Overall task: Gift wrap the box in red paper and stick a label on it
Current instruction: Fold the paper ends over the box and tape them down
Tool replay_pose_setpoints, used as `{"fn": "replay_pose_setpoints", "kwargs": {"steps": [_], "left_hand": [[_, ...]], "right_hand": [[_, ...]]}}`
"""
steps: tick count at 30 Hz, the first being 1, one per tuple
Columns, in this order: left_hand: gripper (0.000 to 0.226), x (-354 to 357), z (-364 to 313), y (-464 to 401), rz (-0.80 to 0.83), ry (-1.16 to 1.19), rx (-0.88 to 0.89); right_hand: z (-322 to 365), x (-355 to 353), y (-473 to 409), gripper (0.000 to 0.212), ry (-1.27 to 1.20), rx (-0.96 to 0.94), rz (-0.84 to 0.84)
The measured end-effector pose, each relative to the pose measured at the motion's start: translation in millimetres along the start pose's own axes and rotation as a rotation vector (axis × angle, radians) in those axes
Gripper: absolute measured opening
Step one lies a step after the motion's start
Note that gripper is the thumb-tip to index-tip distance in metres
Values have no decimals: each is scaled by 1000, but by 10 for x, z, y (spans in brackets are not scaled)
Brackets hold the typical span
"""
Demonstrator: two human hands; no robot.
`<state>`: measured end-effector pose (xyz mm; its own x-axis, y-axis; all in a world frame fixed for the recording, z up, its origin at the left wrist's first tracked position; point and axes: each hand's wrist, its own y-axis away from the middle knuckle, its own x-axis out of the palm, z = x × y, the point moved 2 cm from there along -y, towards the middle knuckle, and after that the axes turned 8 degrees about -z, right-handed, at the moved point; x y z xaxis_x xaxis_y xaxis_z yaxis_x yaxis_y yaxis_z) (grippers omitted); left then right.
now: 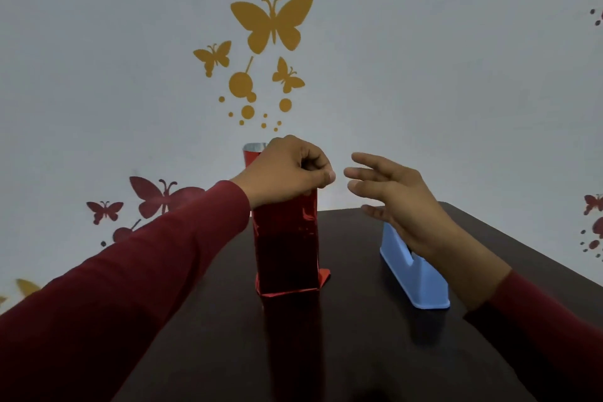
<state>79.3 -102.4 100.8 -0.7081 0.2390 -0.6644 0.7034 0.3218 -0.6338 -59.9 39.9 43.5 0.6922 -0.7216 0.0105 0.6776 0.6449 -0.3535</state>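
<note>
A tall, narrow box wrapped in shiny red foil paper (285,245) stands upright on the dark brown wooden bench (342,352), roughly at the centre of the bench top. At its foot the paper is folded under, with a small red flap (325,276) sticking out at 3 o'clock from the base. At the top, toward 11 o'clock, an unfolded end of the paper (253,151) rises above the box and shows its silver inner side.

The left hand (287,171), coming out of a dark red sleeve (130,277), sits on the upper end of the box with its fingers curled in and thumb pressed against forefinger, pinching the paper at the top edge on the 3 o'clock side. Exactly how much paper lies between the fingertips is hidden by the knuckles.

The right hand (396,202) is in the air at 3 o'clock from the box top, near the left hand but not touching it or the box. Its fingers are spread and slightly bent, pointing toward 9 o'clock, and it holds nothing.

Below the right hand, at 3 o'clock from the box and apart from it, a light blue plastic tape dispenser (414,274) rests on the bench. Behind the bench is a pale wall (456,75) with yellow and dark red butterfly stickers (272,23).
</note>
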Motion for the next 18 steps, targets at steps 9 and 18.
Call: {"fn": "replay_pose_setpoints", "kwargs": {"steps": [9,18], "left_hand": [[10,-489,128,72,-12,-40,-99],[11,-726,455,130,-243,-43,-135]], "right_hand": [[328,504,-129,42,324,-264,0],[349,542,-316,40,-40,31,-23]]}}
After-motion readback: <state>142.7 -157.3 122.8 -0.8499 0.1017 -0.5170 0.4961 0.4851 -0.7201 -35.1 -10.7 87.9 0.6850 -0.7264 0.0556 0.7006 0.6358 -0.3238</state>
